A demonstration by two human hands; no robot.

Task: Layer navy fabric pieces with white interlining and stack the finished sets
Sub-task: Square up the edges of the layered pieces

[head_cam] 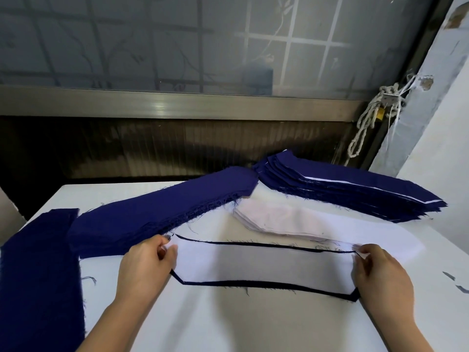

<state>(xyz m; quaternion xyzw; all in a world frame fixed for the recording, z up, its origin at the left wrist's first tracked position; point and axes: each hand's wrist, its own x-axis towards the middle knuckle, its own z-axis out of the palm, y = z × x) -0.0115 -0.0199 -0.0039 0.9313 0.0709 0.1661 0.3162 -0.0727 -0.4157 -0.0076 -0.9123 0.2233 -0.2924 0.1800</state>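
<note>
White interlining [264,265] is pinched at both ends, by the left hand [147,262] and right hand [380,273], over a navy piece [266,284], near centre. One uneven tug, and it could be skewed off the navy edges.

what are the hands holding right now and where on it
Both hold the white interlining piece, which lies on a navy piece. The left hand pinches its left end, the right hand its right end.
</note>
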